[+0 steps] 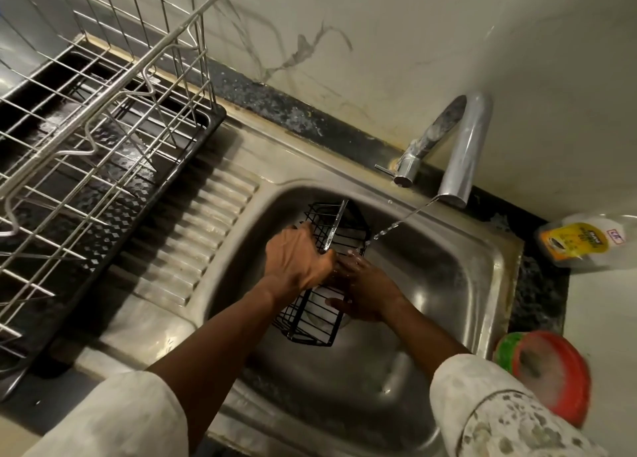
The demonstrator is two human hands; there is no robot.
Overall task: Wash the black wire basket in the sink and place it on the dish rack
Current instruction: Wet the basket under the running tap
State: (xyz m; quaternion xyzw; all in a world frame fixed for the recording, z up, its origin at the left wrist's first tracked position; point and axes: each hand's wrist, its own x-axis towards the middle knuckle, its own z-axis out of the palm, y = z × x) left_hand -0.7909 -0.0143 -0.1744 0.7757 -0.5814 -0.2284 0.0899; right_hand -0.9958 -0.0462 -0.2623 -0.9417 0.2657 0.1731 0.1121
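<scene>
The black wire basket (pixel 349 229) sits tilted inside the sink (pixel 448 267), beneath the faucet's (pixel 462 153) thin stream. My left hand (pixel 298 260) is curled round its upper wires. My right hand (pixel 367 291) lies wet against its side, and I cannot tell whether it grips. I judge the basket light, stiff and slippery, so I'd hold the rim wires when lifting it to the dish rack (pixel 103 111).

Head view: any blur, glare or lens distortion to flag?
Head view: wide-angle distortion bows the dish rack wires; dim warm light, glare patches on the sink steel; the red container at right edge is blurred; the black wire basket reads clearly.
</scene>
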